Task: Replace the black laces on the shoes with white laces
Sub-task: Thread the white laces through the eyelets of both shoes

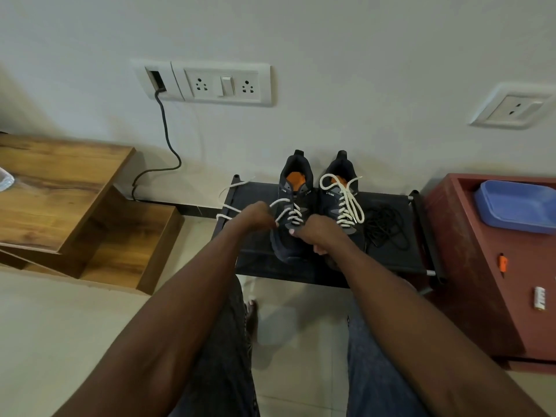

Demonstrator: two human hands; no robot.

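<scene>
**Lacing the left-hand shoe with a white lace**

Both forearms reach straight forward and down from the bottom of the view, converging over a low black rack (391, 260) by the wall. The left hand (255, 216) sits slightly higher and further left; the right hand (316, 236) is lower, over the toe end of the nearer shoe.

There are two dark shoes, side by side on the rack with heels toward the wall. The right shoe (340, 188) is fully threaded with one white lace (349, 203), its ends lying loose across the top. The left shoe (288, 236) has a second white lace (291, 216) through its lower eyelets only. One heap of black laces (385, 224) lies on the rack just beside the right shoe; how many are in the heap cannot be told.

The left hand is closed, pinching the second white lace, which runs from its fingers to the shoe's eyelets; more of that lace trails off the rack's left edge. The right hand's fingers are curled round the front of the left shoe, with the thumb across the top, holding it down.

A red cabinet (469, 266) with a blue tray (511, 209) stands to the right, and wooden steps (75, 200) stand to the left.
</scene>
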